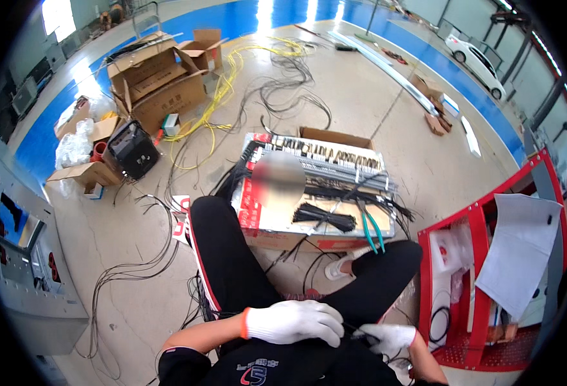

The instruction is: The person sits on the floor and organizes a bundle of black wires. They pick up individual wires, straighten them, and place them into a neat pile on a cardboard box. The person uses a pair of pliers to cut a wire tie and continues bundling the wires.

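Note:
Both of my hands wear white gloves and sit close together over my lap. My left hand (296,323) has its fingers curled downward, closed on a thin black cable that is hard to see against my dark clothes. Just to its right, my right hand (390,336) pinches the black cable (354,329) between thumb and fingers. Ahead of my knees stands a cardboard box (277,239) with a bundle of black cable ties (325,217) on top. Green-handled pliers (371,228) lie at its right edge. Grey strips (335,168) and rows of small parts lie farther back.
Loose black cables (135,265) trail across the floor on the left. A grey metal cabinet (32,257) is at far left, a red metal frame (478,276) at right. Opened cartons (167,96), a black speaker-like box (133,149) and yellow cable (222,90) lie farther off.

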Demonstrator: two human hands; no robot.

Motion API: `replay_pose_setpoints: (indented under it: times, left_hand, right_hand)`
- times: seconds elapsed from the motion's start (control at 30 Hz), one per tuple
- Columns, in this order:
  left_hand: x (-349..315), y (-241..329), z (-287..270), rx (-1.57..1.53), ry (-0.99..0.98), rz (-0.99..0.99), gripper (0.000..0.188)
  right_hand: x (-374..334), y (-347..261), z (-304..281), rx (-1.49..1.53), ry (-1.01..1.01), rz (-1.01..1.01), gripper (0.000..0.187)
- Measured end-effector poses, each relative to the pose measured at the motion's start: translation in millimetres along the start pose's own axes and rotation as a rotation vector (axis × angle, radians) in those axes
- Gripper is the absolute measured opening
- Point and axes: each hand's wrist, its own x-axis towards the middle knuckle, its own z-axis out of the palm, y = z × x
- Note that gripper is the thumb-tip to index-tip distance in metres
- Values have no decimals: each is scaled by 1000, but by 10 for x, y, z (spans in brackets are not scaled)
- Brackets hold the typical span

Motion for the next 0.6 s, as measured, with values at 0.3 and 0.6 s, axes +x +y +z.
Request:
replay_pose_setpoints:
  times: [0.3, 0.6]
  left_hand:
    - [-13, 403, -224, 53, -207, 280, 41]
    - [-392, 1793, -175, 1225, 868, 615, 21]
  right_hand:
    - [890, -976, 33, -24, 417, 6, 53]
    - [1309, -1361, 131, -136, 356, -175, 45]
